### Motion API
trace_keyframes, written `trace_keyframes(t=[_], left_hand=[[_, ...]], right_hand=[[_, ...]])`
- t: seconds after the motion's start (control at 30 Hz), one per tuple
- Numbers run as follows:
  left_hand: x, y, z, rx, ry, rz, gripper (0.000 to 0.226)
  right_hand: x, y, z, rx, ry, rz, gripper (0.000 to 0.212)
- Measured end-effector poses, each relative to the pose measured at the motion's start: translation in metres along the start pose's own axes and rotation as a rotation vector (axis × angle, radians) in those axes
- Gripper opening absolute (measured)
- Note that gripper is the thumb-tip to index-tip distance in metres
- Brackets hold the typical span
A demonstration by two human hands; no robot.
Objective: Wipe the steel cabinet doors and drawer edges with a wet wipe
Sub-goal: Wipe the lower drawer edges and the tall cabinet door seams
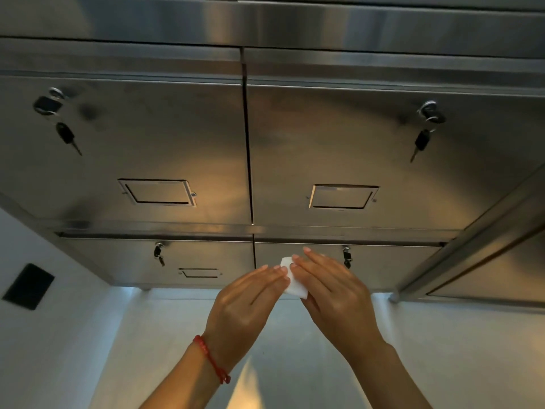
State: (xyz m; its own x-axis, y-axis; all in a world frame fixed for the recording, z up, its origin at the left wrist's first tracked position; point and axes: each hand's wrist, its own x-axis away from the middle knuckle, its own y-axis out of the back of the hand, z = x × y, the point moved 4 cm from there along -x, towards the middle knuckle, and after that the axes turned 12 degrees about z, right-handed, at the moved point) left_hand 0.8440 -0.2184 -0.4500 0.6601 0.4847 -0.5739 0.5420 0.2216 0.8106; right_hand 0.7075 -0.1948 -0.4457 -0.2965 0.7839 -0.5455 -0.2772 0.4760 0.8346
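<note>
Fingertips of both hands meet on a small folded white wet wipe, low and just right of centre in the frame, pinching it between them as if folding or squaring it; the fingers lie nearly straight, and the thumbs are hidden, so the exact hold underneath cannot be told. The left hand, a red string bracelet at its wrist, comes in from the lower left; the right hand reaches from the lower right and covers much of the wipe's far side. The wipe is held in the air in front of the lower right drawer; whether it touches the steel cannot be told. Above, two large steel cabinet doors fill the middle of the frame, each with a recessed handle and keys hanging from a lock near its outer top corner; smaller drawers with their own keys sit below. By its look the wipe is light, limp and damp, likely to crumple or slip, so it would best be kept folded into a pad and pressed flat under several fingers, with care taken around the dangling keys.
</note>
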Motion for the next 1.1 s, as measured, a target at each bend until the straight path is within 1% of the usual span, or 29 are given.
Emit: trace_keyframes(t=[0.03,0.13,0.33,0.4,0.5,0.6,0.67,0.77,0.83,1.1], left_hand=[[0.000,-0.003,0.000,0.008,-0.001,0.006,0.030],[0.000,-0.010,0.005,0.011,0.011,0.017,0.023],[0.006,-0.026,0.017,0.017,-0.007,0.001,0.022],[0.008,-0.032,0.024,0.021,-0.008,-0.007,0.024],[0.007,-0.041,0.036,0.014,-0.018,-0.013,0.023],[0.008,-0.051,0.052,0.008,-0.027,-0.009,0.023],[0.009,-0.056,0.065,0.018,-0.032,0.004,0.024],[0.011,-0.065,0.083,0.009,-0.050,0.028,0.026],[0.012,-0.072,0.092,0.001,-0.056,0.039,0.025],[0.012,-0.099,0.100,-0.004,-0.054,0.048,0.019]], right_hand=[[0.001,-0.002,-0.002,-0.013,-0.001,-0.009,0.028],[0.004,-0.010,-0.006,-0.060,-0.001,-0.031,0.024],[0.009,-0.033,-0.009,-0.076,-0.017,-0.036,0.027],[0.008,-0.041,-0.012,-0.071,-0.017,-0.037,0.018],[0.004,-0.054,-0.015,-0.043,-0.014,-0.033,0.014],[-0.004,-0.070,-0.016,-0.014,-0.027,-0.035,0.019],[-0.011,-0.080,-0.016,0.004,-0.037,-0.047,0.014],[-0.016,-0.095,-0.015,0.022,-0.063,-0.051,0.019],[-0.017,-0.102,-0.015,0.029,-0.079,-0.058,0.016],[-0.007,-0.121,-0.026,0.063,-0.108,-0.080,0.020]])
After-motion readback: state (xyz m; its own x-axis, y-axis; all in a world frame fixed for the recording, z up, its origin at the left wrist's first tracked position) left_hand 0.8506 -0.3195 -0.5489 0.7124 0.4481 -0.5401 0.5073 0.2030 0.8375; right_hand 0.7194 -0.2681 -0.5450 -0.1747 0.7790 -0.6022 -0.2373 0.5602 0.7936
